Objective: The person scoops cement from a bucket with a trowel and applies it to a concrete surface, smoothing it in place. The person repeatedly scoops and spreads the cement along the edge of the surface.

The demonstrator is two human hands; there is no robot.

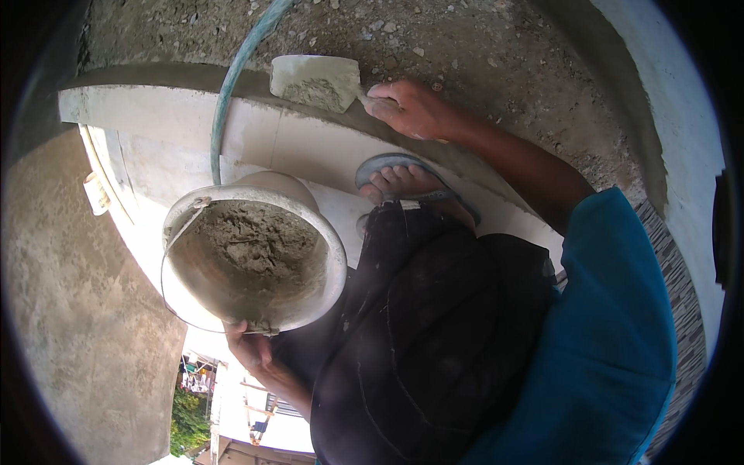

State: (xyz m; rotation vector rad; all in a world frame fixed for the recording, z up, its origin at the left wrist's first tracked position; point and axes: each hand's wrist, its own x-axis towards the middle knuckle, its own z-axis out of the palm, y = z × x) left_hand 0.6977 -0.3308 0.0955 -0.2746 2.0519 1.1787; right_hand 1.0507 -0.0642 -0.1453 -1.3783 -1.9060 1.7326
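My right hand (415,110) is closed round the handle of a trowel (341,68). Its broad, squarish blade points left, with a smear of wet grey mortar (316,94) on it. A pale round bucket (335,267) is tilted toward me, and its wire handle hangs down on the left side. Inside lies a mass of grey mortar (260,236). My left hand (252,353) grips the bucket at the lower rim; some of its fingers are hidden behind the wall.
One sandalled foot (403,182) stands on a pale ledge (294,143). A green hose (232,85) crosses the ledge beside the bucket. Beyond lies rough, gravelly ground (465,46). A bare cement surface (85,310) is at the left, and a white wall (682,101) curves along the right.
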